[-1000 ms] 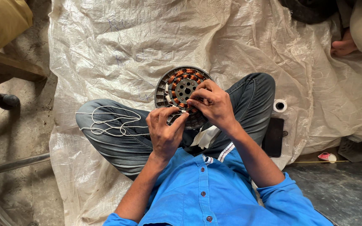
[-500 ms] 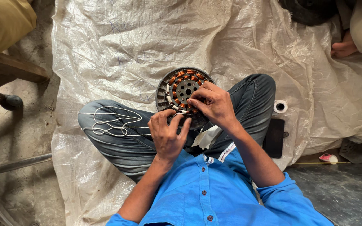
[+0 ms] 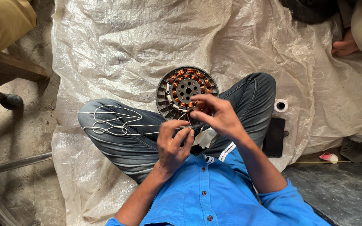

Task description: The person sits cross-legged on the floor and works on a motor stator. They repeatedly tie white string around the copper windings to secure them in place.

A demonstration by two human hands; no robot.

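A white sheet (image 3: 118,46) covers the floor under my crossed legs (image 3: 122,138). The stator (image 3: 186,92) leans on my lap, my right hand (image 3: 216,115) pinching its near windings. My left hand (image 3: 172,144) pinches the string (image 3: 109,123) looping over my left knee. A tape roll (image 3: 280,105) lies right, clear.

We hold both bare forearms out from our blue-shirted chest. Our left hand (image 3: 172,144) curls just in front of the chest, fingertips pinched together. Our right hand (image 3: 216,115) reaches a little farther from the chest, palm down, thumb and forefinger closed in a pinch.
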